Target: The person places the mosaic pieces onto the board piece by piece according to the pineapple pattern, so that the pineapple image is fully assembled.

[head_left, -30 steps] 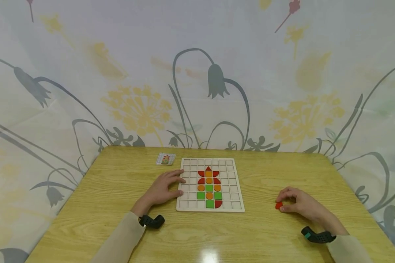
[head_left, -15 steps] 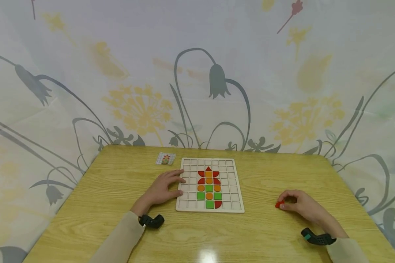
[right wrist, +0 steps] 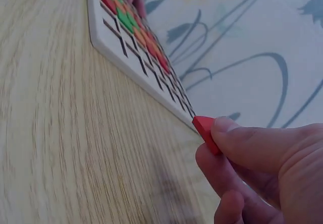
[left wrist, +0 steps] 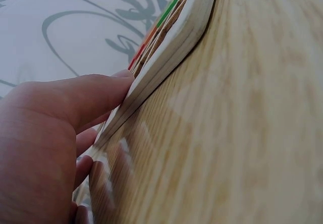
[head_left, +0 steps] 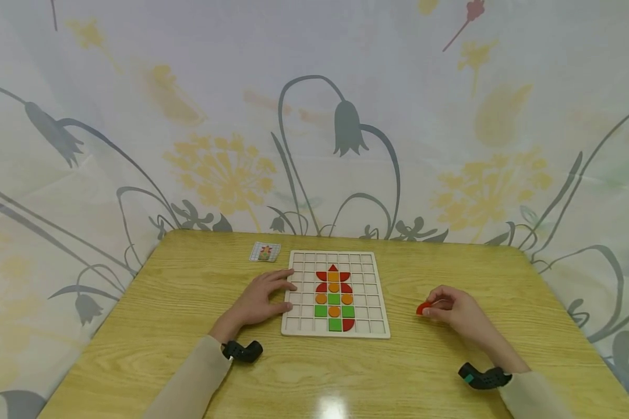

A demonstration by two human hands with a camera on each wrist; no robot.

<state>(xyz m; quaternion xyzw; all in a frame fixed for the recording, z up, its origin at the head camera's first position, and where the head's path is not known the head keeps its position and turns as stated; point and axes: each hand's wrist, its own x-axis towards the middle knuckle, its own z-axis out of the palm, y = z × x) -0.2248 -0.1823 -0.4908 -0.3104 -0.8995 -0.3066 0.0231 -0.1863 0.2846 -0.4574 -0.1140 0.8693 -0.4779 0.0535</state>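
A white gridded board [head_left: 305, 330] lies on the table, with red, orange and green pieces set in its cells. My left hand [head_left: 259, 299] rests at the board's left edge, fingers extended onto the rim; in the left wrist view the thumb touches that edge. Off to the right of the board, my right hand [head_left: 458, 311] pinches a red piece [right wrist: 206, 133] between thumb and fingers, above the table. The piece seems to have one curved side, and the fingertips cover part of it. A red quarter-round piece [head_left: 348, 325] sits in the board's bottom row, beside a green square [head_left: 335, 325].
A small card [head_left: 265, 252] with a printed grid and coloured figure lies behind the left hand, near the board's far left corner. The wooden table [head_left: 414, 372] ends at a flower-patterned cloth backdrop [head_left: 314, 174]. Both wrists wear black camera bands.
My right hand has lifted the red piece off the table area at right and moved left and slightly away toward the board. My left hand has stayed on the board's edge.
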